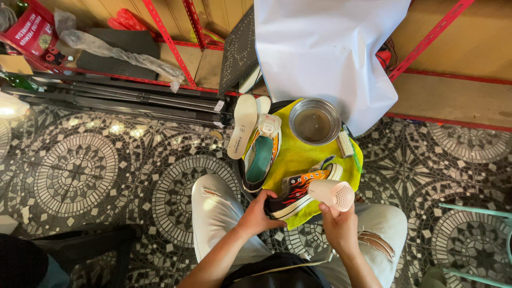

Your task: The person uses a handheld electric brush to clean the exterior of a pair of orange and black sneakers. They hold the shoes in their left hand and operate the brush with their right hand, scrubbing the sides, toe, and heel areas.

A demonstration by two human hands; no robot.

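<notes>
Lower centre of frame: left hand (260, 214) gripped the heel of a black flame-patterned sneaker (298, 189) lying on a yellow cloth (298, 154). Right hand (337, 224) wrapped the handle of a white hair dryer (332, 194) just beside the sneaker. Above: steel bowl (314, 121), second sneaker (261, 156), loose insole (242, 125).

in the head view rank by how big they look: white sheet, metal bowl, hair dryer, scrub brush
1. white sheet
2. metal bowl
3. hair dryer, close to the bowl in apparent size and nearer the camera, so that order is unsure
4. scrub brush
</notes>
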